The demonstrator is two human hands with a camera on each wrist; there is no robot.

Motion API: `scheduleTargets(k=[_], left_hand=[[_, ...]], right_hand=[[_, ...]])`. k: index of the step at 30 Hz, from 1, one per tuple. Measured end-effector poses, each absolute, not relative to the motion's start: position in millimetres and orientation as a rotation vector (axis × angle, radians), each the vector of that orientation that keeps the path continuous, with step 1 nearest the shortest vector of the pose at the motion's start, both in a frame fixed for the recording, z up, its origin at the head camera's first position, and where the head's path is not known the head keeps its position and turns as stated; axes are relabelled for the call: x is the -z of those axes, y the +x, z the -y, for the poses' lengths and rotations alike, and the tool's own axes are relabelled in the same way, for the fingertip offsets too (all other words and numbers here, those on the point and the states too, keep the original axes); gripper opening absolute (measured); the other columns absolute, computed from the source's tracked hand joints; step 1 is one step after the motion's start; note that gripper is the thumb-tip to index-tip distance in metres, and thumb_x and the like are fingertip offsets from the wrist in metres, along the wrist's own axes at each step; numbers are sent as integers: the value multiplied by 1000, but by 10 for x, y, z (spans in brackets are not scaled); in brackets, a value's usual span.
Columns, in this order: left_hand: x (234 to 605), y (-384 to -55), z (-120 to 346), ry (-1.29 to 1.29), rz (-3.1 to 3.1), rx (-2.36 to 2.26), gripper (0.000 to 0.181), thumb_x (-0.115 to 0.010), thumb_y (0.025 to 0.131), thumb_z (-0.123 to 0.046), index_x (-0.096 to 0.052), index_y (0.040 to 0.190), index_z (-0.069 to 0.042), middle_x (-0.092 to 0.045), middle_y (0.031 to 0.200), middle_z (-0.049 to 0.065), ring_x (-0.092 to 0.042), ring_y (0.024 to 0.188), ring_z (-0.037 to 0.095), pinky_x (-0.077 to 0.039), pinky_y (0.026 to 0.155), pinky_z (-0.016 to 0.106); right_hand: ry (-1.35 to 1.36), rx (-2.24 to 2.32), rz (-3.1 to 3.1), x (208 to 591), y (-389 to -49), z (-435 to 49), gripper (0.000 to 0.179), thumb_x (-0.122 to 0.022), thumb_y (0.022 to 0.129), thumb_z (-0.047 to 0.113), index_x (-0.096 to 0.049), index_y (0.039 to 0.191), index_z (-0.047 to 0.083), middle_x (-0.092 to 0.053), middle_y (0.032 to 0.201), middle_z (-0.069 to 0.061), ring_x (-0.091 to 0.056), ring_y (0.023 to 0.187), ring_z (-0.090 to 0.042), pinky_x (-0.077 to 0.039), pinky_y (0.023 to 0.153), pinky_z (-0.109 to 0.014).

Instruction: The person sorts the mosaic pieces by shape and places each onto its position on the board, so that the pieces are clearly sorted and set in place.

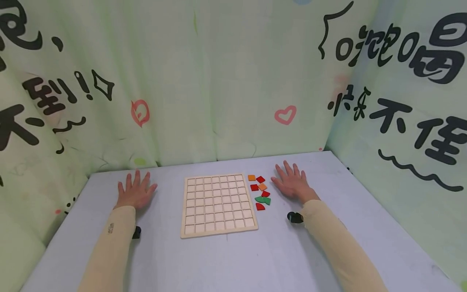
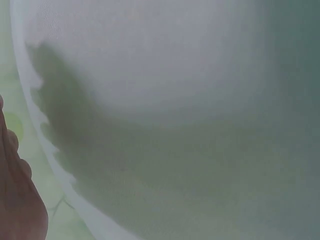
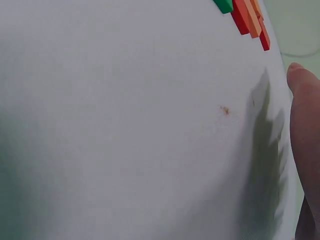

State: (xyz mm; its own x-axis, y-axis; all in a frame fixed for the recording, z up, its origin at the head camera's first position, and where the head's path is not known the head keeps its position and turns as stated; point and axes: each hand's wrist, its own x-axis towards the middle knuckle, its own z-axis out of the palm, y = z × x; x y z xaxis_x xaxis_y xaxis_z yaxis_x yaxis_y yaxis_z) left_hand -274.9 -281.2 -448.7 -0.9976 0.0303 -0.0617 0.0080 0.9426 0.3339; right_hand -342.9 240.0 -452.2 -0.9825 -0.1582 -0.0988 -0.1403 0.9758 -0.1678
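A pale wooden grid board (image 1: 218,199) lies on the white table between the two hands. Along its right side several small flat pieces sit loose: orange (image 1: 251,177), red (image 1: 260,207) and green (image 1: 267,200). My left hand (image 1: 135,192), fingers spread, is over the table left of the board and holds nothing. Right of the coloured pieces, my right hand (image 1: 292,182) also has its fingers spread, with nothing held. The left wrist view catches only an edge of the left hand (image 2: 20,195). In the right wrist view the thumb shows near some pieces (image 3: 240,17).
The white tabletop (image 1: 226,263) carries the board and pieces. Pale green curtains (image 1: 237,81) with printed characters and hearts hang behind it and at both sides. A small black device (image 1: 294,217) is at the right wrist, another (image 1: 136,232) at the left.
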Motion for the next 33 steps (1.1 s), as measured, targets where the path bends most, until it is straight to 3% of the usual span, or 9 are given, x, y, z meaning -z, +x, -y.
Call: scheduleTargets(k=[4, 7, 14, 22, 33], left_hand=[[4506, -2773, 2702, 186, -2997, -631, 70, -35, 104, -45, -23, 151, 6, -5, 155, 36, 1, 141, 56, -3, 111, 70], [4507, -2806, 2532, 340, -2954, -769, 66, -47, 103, -38, -31, 149, 6, -17, 154, 34, -12, 142, 52, -14, 114, 65], [4546, -2781, 2164, 549, -2913, -1043, 61, -71, 91, -29, -50, 141, -1, -43, 147, 22, -36, 138, 41, -28, 114, 54], [4578, -2716, 2088, 531, -2866, -1115, 46, -75, 87, -23, -63, 126, -2, -48, 144, 17, -38, 137, 39, -29, 113, 53], [4614, -2593, 2179, 478, -2852, -1223, 46, -76, 86, -19, -63, 127, -2, -48, 146, 15, -37, 138, 38, -29, 113, 54]], right_hand=[[-210, 309, -3000, 4543, -3410, -2386, 75, -40, 100, 51, -16, 157, 9, 0, 161, -23, 3, 143, -51, 0, 112, -70], [-219, 391, -3004, 4526, -3398, -2355, 71, -40, 101, 48, -21, 155, 6, -3, 160, -25, 1, 143, -51, -2, 113, -69], [-401, 575, -3004, 4482, -3366, -2237, 59, -52, 99, 36, -43, 145, 0, -21, 157, -26, -12, 144, -47, -14, 115, -63], [-492, 709, -2967, 4463, -3306, -2126, 47, -60, 97, 29, -55, 136, 4, -36, 152, -19, -27, 141, -40, -28, 112, -59], [-490, 800, -2969, 4474, -3328, -2079, 44, -62, 96, 26, -57, 134, 5, -43, 148, -18, -32, 140, -38, -30, 112, -57]])
